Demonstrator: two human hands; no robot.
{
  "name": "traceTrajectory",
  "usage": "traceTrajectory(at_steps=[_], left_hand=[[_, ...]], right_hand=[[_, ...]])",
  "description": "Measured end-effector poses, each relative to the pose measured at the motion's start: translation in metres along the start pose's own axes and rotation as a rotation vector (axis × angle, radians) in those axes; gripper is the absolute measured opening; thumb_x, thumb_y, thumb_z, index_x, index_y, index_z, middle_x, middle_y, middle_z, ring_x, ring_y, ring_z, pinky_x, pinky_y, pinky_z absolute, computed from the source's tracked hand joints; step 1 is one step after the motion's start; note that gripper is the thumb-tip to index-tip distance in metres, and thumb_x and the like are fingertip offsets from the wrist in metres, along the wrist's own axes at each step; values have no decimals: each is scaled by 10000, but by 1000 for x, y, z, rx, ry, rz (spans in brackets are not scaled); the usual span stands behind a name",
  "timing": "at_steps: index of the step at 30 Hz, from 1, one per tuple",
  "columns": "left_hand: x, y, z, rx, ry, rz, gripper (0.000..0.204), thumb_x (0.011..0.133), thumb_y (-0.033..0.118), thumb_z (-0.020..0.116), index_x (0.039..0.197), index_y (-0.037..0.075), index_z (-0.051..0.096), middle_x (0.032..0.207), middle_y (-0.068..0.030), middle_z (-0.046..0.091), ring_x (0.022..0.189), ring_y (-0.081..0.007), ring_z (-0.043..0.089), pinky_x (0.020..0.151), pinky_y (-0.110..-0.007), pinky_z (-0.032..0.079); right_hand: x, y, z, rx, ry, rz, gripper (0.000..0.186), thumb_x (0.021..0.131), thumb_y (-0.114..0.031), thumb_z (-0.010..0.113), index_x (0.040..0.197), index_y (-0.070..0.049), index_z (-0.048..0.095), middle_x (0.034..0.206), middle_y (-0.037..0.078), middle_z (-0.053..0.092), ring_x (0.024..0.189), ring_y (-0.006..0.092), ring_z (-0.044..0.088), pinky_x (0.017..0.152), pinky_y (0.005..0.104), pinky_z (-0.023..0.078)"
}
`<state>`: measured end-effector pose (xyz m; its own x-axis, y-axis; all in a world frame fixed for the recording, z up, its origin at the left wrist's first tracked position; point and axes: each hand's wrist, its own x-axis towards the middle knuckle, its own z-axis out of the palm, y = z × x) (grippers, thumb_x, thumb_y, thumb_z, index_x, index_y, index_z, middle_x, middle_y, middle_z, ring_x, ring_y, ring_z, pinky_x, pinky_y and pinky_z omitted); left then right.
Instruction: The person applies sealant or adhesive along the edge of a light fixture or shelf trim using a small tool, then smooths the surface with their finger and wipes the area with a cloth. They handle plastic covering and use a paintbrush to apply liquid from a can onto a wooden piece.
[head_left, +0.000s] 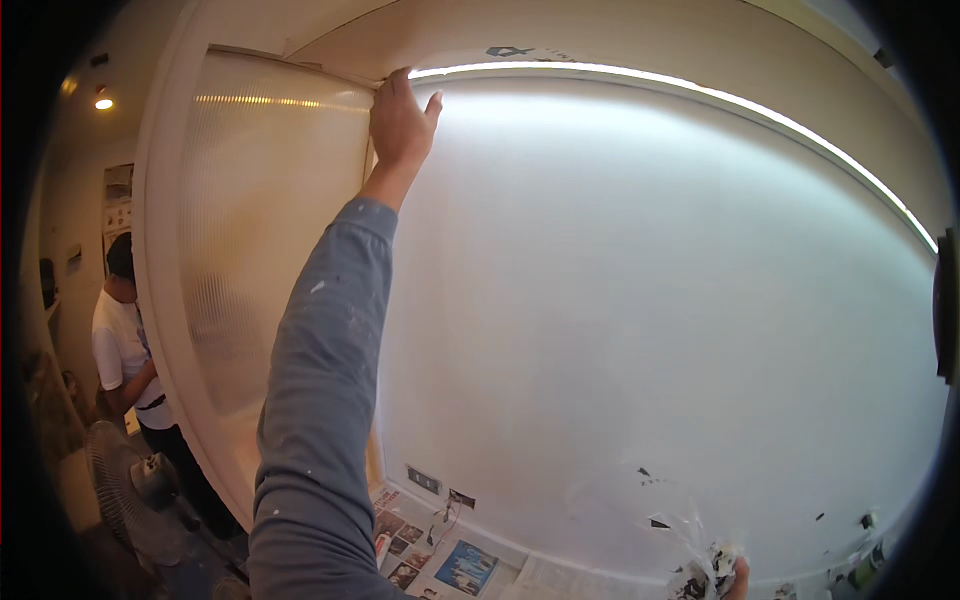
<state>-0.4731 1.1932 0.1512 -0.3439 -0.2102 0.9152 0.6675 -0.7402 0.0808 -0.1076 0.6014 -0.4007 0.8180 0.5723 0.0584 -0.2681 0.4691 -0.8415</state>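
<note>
My left hand, on a raised arm in a grey paint-flecked sleeve, is pressed flat against the top corner of a white wall, where the wall meets a ribbed translucent panel and a lit strip along the ceiling edge. The fingers lie together on the surface and hold nothing. At the bottom right my right hand shows only in part, closed on a crumpled clear plastic bag with dark bits inside.
Another person in a white shirt stands at the far left beside the panel. A standing fan is near the floor at lower left. Newspaper sheets cover the floor below the wall, under a wall socket.
</note>
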Motion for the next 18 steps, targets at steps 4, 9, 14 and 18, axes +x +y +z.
traceTrajectory(at_steps=[4, 9, 14, 18], left_hand=[[36, 2, 16, 67, 8, -145, 350, 896, 325, 699, 1161, 110, 620, 1090, -135, 696, 1038, -333, 656, 828, -452, 539], [36, -13, 32, 85, 40, -70, 159, 940, 281, 633, 965, 124, 646, 887, -116, 723, 841, -363, 688, 690, -471, 541], [8, -25, 40, 19, -19, 218, 116, 952, 229, 575, 954, 115, 595, 844, -108, 678, 803, -330, 669, 663, -471, 544], [10, -31, 32, 97, -128, 302, 137, 952, 226, 593, 956, 90, 602, 867, -118, 686, 808, -339, 665, 702, -467, 539]], right_hand=[[-10, -11, -12, -14, 17, -8, 763, 879, -602, 564, 1449, -108, 448, 1359, 158, 573, 1264, 372, 530, 1085, 488, 421], [-11, -15, -26, -40, 40, 5, 765, 880, -605, 562, 1454, -112, 444, 1363, 160, 572, 1269, 377, 527, 1090, 492, 419], [0, -9, -32, -63, -6, 68, 767, 882, -607, 559, 1459, -116, 441, 1367, 162, 571, 1275, 382, 524, 1096, 496, 416], [23, 9, -12, -9, -98, 66, 746, 875, -587, 581, 1410, -76, 483, 1322, 156, 596, 1199, 372, 573, 1041, 496, 462]])
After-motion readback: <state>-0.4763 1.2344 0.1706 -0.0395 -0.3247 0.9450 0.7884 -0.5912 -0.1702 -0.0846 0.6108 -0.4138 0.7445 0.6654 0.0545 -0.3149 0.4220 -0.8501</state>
